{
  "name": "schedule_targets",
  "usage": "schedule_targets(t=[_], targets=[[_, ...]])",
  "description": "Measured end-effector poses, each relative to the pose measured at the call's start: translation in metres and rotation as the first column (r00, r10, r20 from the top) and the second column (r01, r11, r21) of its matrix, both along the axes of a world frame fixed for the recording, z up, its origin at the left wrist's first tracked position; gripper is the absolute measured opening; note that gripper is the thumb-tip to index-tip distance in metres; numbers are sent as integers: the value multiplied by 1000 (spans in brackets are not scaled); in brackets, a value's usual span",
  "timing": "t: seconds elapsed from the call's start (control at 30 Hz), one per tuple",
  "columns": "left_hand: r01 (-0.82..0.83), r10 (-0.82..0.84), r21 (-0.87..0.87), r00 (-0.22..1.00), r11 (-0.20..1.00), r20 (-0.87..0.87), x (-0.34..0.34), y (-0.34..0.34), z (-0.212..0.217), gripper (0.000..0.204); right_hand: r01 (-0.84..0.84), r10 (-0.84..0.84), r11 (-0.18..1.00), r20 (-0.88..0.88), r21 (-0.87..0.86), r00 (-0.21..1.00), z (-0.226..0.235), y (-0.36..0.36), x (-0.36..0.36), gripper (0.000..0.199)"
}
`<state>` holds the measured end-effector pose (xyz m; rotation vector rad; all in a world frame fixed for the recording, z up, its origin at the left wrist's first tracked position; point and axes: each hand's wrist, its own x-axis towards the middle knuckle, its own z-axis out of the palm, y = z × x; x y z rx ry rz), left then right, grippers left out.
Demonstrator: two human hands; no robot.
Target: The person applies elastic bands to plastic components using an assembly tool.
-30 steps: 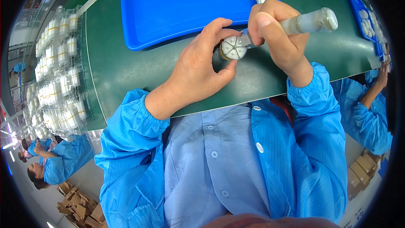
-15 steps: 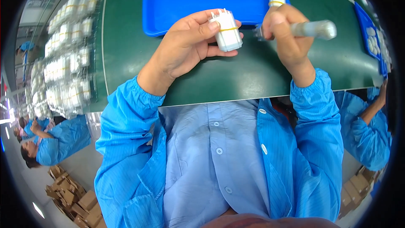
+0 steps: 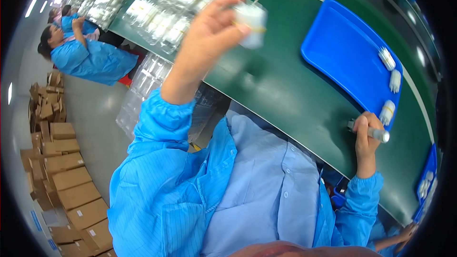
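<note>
Raised over the left part of the green table (image 3: pixel 285 95), my left hand (image 3: pixel 207 38) grips a white bundle (image 3: pixel 252 24) with a yellow band round it, between thumb and fingers. The bundle is blurred by motion. My right hand (image 3: pixel 365 143) is wrapped round a hand tool with a grey, rod-like handle (image 3: pixel 379 135) and a dark end; the tool's kind cannot be made out. Close to that hand, a banded white bundle (image 3: pixel 387 113) lies at the near right end of the blue tray (image 3: pixel 335 47). Two more white bundles (image 3: pixel 394 81) lie along its right side.
Clear plastic packs of banded white bundles (image 3: pixel 166 7) cover the table's far left. Another blue tray (image 3: pixel 425 185) with white pieces stands at the right edge. Cardboard boxes (image 3: pixel 78 181) are stacked on the floor at left. Co-workers in blue (image 3: pixel 88 59) are at left and lower right.
The view has swung left. My left hand has carried the banded bundle away from the blue tray, toward the packs at left. My right hand keeps the tool beside the tray.
</note>
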<state>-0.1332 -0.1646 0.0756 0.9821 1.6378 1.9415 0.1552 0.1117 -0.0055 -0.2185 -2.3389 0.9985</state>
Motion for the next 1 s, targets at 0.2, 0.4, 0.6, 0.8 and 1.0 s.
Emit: schedule_targets(t=[0.2,0.4,0.6,0.8,1.0], targets=[[-908,515,-16,252,418,-819,-81,-101,34,37,9,-15,986,-30,-168,999,-5,2,-4,30],[-922,267,-71,183,380,-946,-104,-131,-1,33,45,-49,982,-16,-181,999,-5,5,-1,31],[-911,180,116,-47,395,-982,-103,-112,12,20,50,-53,998,-71,-33,996,-2,2,-10,27],[-534,270,169,117,828,-956,-18,45,24,12,-36,66,978,-142,207,988,6,3,-26,25],[4,-19,-19,163,1000,-986,57,239,-10,35,-11,46,986,-208,164,977,10,8,-17,26]])
